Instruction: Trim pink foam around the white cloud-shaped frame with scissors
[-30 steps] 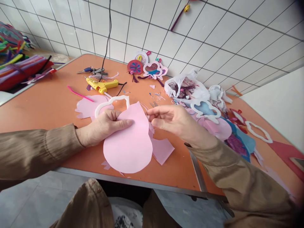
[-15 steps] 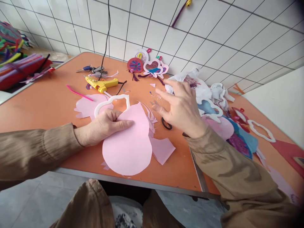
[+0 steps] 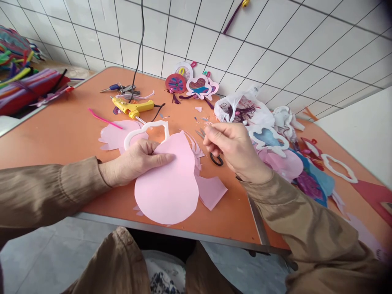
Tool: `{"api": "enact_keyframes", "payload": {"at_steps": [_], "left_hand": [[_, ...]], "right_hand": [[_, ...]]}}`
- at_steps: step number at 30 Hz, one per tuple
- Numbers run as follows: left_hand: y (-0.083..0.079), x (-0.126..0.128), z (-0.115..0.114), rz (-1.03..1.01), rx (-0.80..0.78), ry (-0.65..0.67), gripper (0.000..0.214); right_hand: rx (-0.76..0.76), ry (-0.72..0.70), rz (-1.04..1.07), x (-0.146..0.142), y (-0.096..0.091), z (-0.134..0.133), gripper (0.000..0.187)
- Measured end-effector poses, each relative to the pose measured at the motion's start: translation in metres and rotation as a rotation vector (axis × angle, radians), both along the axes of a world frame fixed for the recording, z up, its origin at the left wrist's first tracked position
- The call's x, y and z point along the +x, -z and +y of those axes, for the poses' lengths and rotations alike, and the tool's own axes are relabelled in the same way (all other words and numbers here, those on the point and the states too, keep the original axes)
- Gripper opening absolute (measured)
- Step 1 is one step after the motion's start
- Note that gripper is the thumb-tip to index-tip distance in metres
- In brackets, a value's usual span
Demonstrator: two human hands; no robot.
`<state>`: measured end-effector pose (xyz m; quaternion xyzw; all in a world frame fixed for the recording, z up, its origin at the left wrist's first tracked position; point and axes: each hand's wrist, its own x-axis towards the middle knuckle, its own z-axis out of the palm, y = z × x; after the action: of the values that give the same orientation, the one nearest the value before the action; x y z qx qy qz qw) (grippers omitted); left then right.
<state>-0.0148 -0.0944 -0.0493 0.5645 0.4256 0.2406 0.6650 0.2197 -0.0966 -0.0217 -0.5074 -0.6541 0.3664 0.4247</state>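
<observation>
A gourd-shaped pink paper cutout (image 3: 167, 188) is pinched in my left hand (image 3: 139, 161), thumb on top and fingers underneath. Just beyond that hand shows a white wavy-edged frame (image 3: 147, 128), partly hidden; whether it is held too I cannot tell. My right hand (image 3: 229, 147) is over the table to the right, fingers curled and thumb pressed to the forefinger. Anything in that pinch is too small or hidden to make out. Partly covered by this hand, black-handled scissors (image 3: 217, 160) lie on the table.
A yellow glue gun (image 3: 133, 107) with a cord lies at the back left, by a pink pipe cleaner (image 3: 104, 118). Pink paper scraps (image 3: 211, 192) lie beside the cutout. On the right are a white plastic bag (image 3: 260, 112) and several craft pieces. Finished ornaments (image 3: 199, 86) lean against the wall.
My right hand has gone from spread fingers to a closed pinch, a little lower over the table. My left hand keeps its hold on the pink cutout. The view has shifted slightly.
</observation>
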Motion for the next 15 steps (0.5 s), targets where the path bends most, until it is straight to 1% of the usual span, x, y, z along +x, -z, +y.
{"api": "enact_keyframes", "payload": {"at_steps": [2, 5, 7, 10, 12, 15], "left_hand": [[0.0002, 0.0002, 0.0000, 0.007, 0.003, 0.000, 0.046], [0.0000, 0.0007, 0.0005, 0.031, 0.018, -0.004, 0.046], [-0.0002, 0.0009, 0.0009, 0.046, 0.024, -0.003, 0.046], [-0.0006, 0.0012, 0.0013, 0.037, 0.013, -0.008, 0.047], [-0.0011, 0.0013, 0.0013, 0.016, -0.008, -0.006, 0.046], [-0.0017, 0.0013, 0.0012, -0.002, -0.026, 0.002, 0.044]], "right_hand": [[-0.016, -0.079, 0.019, -0.0016, 0.0004, -0.0010, 0.046], [-0.027, -0.185, -0.043, -0.0072, 0.0026, -0.0047, 0.035], [-0.026, -0.185, -0.094, -0.0090, 0.0039, -0.0062, 0.028], [0.017, -0.122, -0.114, -0.0061, 0.0046, -0.0052, 0.025], [0.053, -0.093, -0.078, -0.0025, 0.0043, -0.0035, 0.029], [0.051, -0.134, -0.027, -0.0005, 0.0035, -0.0022, 0.042]]}}
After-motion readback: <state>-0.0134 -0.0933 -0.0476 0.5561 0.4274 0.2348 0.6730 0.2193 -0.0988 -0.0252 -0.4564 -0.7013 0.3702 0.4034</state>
